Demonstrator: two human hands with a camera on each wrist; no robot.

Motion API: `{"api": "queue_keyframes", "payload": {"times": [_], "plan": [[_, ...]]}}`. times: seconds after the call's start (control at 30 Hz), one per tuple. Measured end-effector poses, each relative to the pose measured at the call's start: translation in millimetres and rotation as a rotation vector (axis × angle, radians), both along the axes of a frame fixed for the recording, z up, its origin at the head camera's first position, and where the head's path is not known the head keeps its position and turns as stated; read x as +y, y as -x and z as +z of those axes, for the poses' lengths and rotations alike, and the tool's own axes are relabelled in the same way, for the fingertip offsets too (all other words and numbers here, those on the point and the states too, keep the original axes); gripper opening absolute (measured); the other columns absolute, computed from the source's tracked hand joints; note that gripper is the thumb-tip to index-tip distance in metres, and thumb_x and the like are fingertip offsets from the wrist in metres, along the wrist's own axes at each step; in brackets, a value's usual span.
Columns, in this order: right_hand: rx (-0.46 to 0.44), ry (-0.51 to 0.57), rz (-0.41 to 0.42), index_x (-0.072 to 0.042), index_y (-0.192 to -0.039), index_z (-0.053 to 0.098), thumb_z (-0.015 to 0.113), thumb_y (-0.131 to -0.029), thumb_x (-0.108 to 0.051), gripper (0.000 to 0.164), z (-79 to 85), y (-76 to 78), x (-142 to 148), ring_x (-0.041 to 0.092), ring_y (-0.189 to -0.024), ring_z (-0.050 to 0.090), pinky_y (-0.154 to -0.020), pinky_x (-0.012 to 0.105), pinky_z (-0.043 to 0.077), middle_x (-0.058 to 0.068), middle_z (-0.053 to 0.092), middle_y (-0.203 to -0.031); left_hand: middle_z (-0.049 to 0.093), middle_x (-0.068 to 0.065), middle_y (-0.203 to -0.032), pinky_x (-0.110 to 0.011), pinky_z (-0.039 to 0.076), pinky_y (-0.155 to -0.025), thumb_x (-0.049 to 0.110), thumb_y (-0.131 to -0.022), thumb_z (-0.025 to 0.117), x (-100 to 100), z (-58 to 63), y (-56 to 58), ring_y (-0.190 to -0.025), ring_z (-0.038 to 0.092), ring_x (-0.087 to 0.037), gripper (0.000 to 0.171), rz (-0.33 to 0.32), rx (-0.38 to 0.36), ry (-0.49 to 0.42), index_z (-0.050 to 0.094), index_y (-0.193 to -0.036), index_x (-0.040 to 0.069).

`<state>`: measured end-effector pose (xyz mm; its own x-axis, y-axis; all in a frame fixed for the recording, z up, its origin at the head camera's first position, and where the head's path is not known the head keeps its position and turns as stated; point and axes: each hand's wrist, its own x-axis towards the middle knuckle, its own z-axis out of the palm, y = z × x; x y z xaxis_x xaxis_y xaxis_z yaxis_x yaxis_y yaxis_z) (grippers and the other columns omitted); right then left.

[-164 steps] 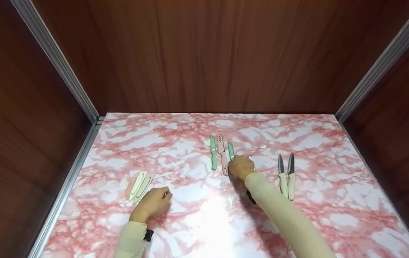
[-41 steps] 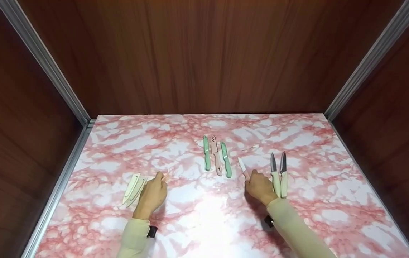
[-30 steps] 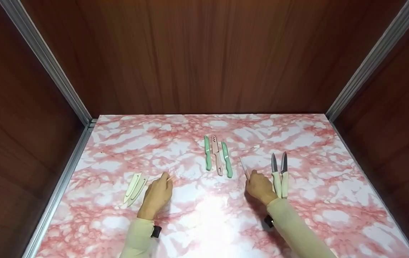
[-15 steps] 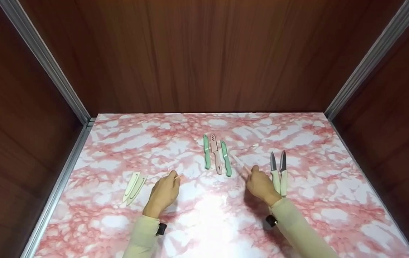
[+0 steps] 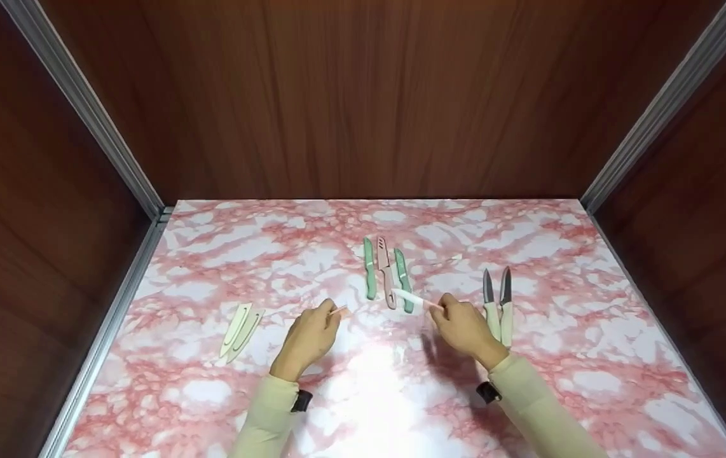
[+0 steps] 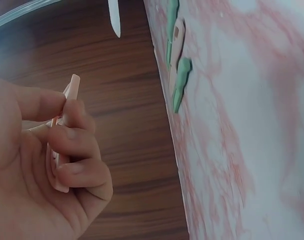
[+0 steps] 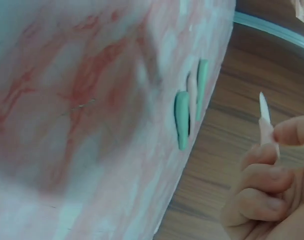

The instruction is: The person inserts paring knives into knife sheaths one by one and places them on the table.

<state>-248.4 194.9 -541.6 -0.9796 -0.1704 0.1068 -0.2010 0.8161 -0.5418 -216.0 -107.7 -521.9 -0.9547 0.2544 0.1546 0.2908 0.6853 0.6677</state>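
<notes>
My left hand (image 5: 307,335) grips a pink knife sheath (image 6: 75,86) between thumb and curled fingers, its end poking out toward the right. My right hand (image 5: 465,327) holds a small knife (image 7: 264,107) by its pink handle. The white blade (image 5: 411,298) points left toward the sheath, with a gap between them. Both hands are raised over the near-middle of the table. Behind the blade lie a green knife (image 5: 369,270), a pink knife (image 5: 383,254) and a second green knife (image 5: 401,270), side by side.
Two cream-handled knives with dark blades (image 5: 506,286) lie right, partly behind my right hand. Two pale sheaths (image 5: 234,331) lie at left. The pink-and-white marbled table (image 5: 198,407) has brown wooden panels (image 5: 363,108) at its back and sides.
My left hand has picked up the pink sheath from beside the pale ones and moved right. My right hand has laid down a green knife, taken the pink-handled knife, and turned its blade leftward.
</notes>
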Motion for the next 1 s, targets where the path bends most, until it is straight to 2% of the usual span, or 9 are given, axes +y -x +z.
{"api": "queue_keyframes", "payload": {"times": [0.13, 0.33, 0.53, 0.73, 1.0], "plan": [[0.042, -0.014, 0.055, -0.017, -0.072, 0.052, 0.056, -0.095, -0.036, 0.03, 5.9, -2.5, -0.8, 0.011, -0.044, 0.033, -0.043, 0.029, 0.027, -0.006, 0.037, -0.052, 0.029, 0.008, -0.055, -0.024, 0.025, -0.044, 0.021, -0.099, 0.046, 4.6, 1.4, 0.2, -0.046, 0.026, -0.007, 0.021, -0.017, 0.009, 0.005, 0.047, -0.079, 0.015], [0.066, -0.022, 0.172, -0.021, -0.063, 0.047, 0.053, -0.094, -0.047, 0.041, 14.9, -6.3, -2.8, 0.006, -0.044, 0.024, -0.044, 0.025, 0.023, -0.011, 0.029, -0.049, 0.029, 0.008, -0.055, -0.026, 0.026, -0.046, 0.023, -0.099, 0.048, 10.4, 3.1, -0.5, -0.048, 0.027, -0.008, 0.021, -0.056, -0.009, 0.013, 0.046, -0.079, 0.016], [0.078, -0.026, 0.238, -0.021, -0.061, 0.043, 0.053, -0.093, -0.049, 0.044, 20.3, -8.2, -6.0, 0.004, -0.046, 0.023, -0.047, 0.024, 0.023, -0.012, 0.026, -0.05, 0.028, 0.009, -0.054, -0.024, 0.025, -0.045, 0.022, -0.099, 0.047, 15.0, 3.3, -0.3, -0.047, 0.025, -0.007, 0.022, -0.113, 0.0, 0.006, 0.047, -0.079, 0.014], [0.085, -0.031, 0.303, -0.022, -0.061, 0.044, 0.055, -0.093, -0.048, 0.042, 23.6, -9.3, -9.1, 0.002, -0.047, 0.026, -0.048, 0.023, 0.025, -0.013, 0.027, -0.051, 0.03, 0.008, -0.055, -0.023, 0.026, -0.045, 0.022, -0.1, 0.046, 18.2, 0.6, -0.6, -0.047, 0.026, -0.006, 0.021, -0.132, 0.002, 0.011, 0.048, -0.08, 0.014], [0.077, -0.047, 0.332, -0.021, -0.061, 0.044, 0.052, -0.093, -0.051, 0.044, 25.8, -10.2, -10.8, 0.002, -0.046, 0.022, -0.047, 0.022, 0.023, -0.014, 0.026, -0.05, 0.03, 0.01, -0.054, -0.022, 0.025, -0.045, 0.021, -0.099, 0.047, 21.2, -0.2, -1.0, -0.047, 0.026, -0.004, 0.021, -0.167, -0.021, -0.003, 0.05, -0.08, 0.014]]}}
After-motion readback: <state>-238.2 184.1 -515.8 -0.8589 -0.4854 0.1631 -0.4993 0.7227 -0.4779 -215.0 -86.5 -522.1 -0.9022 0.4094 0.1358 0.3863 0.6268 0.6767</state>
